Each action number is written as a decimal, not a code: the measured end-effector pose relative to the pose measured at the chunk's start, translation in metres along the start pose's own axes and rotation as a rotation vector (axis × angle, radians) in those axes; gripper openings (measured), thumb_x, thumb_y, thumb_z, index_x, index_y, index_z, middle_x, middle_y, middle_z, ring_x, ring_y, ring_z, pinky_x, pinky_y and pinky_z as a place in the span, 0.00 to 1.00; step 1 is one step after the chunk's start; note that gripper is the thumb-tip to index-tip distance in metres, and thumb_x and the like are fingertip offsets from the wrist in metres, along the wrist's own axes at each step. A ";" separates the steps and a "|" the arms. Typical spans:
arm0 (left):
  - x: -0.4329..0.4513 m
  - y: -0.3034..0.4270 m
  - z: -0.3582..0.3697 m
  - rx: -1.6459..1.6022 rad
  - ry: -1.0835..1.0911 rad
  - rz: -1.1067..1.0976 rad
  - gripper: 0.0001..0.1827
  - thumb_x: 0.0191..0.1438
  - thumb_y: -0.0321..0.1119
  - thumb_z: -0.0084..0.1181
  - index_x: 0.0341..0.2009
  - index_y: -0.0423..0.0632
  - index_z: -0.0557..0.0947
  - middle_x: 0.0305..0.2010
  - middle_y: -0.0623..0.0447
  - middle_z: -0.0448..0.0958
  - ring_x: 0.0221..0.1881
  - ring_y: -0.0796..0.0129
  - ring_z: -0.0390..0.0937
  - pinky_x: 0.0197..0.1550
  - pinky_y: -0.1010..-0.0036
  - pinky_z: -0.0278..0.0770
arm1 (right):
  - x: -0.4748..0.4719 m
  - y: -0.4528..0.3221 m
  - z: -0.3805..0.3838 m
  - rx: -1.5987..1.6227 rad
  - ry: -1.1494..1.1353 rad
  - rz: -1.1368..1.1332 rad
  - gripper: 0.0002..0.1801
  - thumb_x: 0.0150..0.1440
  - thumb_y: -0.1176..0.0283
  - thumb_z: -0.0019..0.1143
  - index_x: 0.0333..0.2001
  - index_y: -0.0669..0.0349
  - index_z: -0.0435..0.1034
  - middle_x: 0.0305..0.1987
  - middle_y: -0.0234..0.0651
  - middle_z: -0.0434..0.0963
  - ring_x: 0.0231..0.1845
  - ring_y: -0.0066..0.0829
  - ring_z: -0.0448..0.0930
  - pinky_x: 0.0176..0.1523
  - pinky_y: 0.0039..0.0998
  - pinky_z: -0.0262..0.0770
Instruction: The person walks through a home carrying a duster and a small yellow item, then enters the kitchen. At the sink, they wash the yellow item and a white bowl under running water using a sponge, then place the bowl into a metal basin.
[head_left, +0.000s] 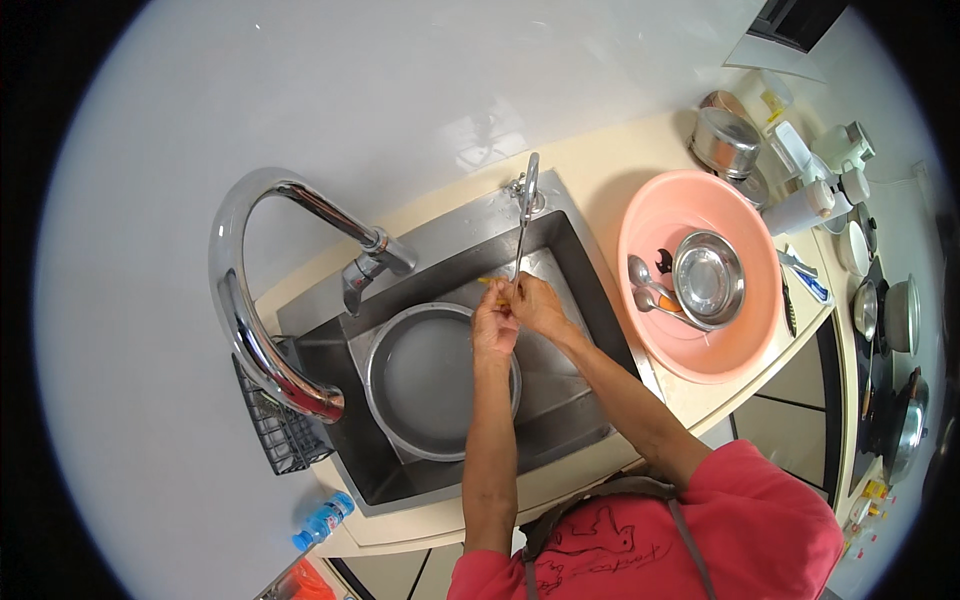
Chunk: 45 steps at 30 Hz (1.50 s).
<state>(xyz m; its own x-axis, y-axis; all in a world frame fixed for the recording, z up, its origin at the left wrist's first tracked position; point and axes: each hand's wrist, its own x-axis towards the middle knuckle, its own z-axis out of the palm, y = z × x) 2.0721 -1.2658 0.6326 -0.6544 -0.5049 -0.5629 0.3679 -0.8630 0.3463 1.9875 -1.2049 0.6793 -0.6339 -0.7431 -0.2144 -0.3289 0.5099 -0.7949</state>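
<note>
Both hands are close together over a stainless steel sink (555, 360), beneath the small curved faucet (530, 180). My left hand (493, 319) has its fingers around a thin yellow item (491, 280), whose kind I cannot tell. Touching or almost touching it, my right hand (536, 300) is bent at the fingers near a thin line below the spout, either running water or a slim utensil. Its fingertips are partly hidden. Below and left of the hands, a round metal basin (431, 382) in the sink contains cloudy liquid.
A large chrome faucet (232, 300) arches at the left, above a black wire rack (277, 427). Right of the sink, a pink plastic basin (739, 356) holds a metal bowl (709, 277) and spoons. A knife (787, 307) lies beyond it. A blue bottle (324, 520) lies at lower left.
</note>
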 end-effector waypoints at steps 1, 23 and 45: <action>-0.001 0.006 -0.001 0.016 -0.056 -0.026 0.10 0.55 0.41 0.56 0.36 0.49 0.78 0.32 0.59 0.76 0.31 0.74 0.73 0.28 0.75 0.71 | 0.002 0.002 -0.003 0.122 -0.045 -0.006 0.17 0.58 0.63 0.45 0.31 0.71 0.67 0.28 0.55 0.75 0.28 0.48 0.78 0.35 0.42 0.72; -0.015 -0.001 0.017 0.328 0.189 0.090 0.10 0.53 0.39 0.60 0.27 0.50 0.74 0.20 0.58 0.72 0.15 0.78 0.65 0.13 0.84 0.60 | -0.003 0.016 -0.014 0.899 -0.119 0.496 0.14 0.53 0.67 0.62 0.21 0.62 0.69 0.16 0.34 0.73 0.09 0.15 0.64 0.12 0.19 0.56; -0.055 -0.012 0.015 0.653 0.199 0.140 0.13 0.61 0.40 0.44 0.34 0.43 0.75 0.19 0.53 0.74 0.13 0.74 0.69 0.13 0.81 0.60 | 0.017 0.036 0.018 0.560 -0.046 0.418 0.14 0.49 0.64 0.62 0.27 0.66 0.73 0.21 0.30 0.74 0.20 0.19 0.71 0.24 0.24 0.67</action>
<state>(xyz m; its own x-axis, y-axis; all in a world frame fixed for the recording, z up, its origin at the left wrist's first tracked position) 2.0933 -1.2276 0.6707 -0.4731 -0.6586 -0.5852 -0.0730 -0.6326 0.7710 1.9774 -1.2074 0.6366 -0.5941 -0.5573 -0.5800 0.3540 0.4663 -0.8107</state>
